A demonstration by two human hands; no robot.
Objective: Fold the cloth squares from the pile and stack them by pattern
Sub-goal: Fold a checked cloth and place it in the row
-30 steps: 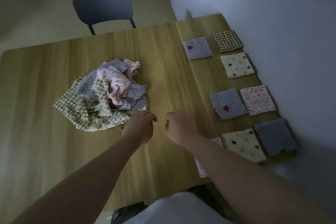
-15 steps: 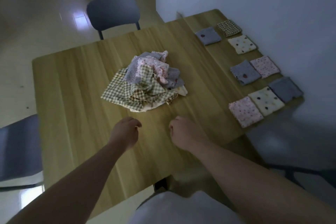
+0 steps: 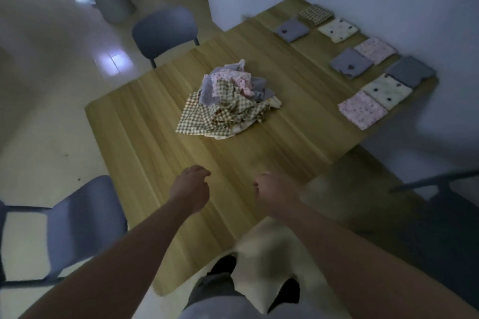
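Pile [image 3: 228, 101] beyond left grip [image 3: 191, 189], right grip [image 3: 277, 193]

You've got eight folded squares [image 3: 363, 110]: three grey, two cream, two pink, one checked. One pile [image 3: 228, 101] and three chairs [image 3: 166, 28].

No word, label, brand mark or number can be read anywhere in this dim, blurred view. The folded cloth squares [image 3: 361, 109] at two o'clock and the pile [image 3: 228, 101] at twelve o'clock carry printed patterns only — dots, checks and small motifs, no lettering.
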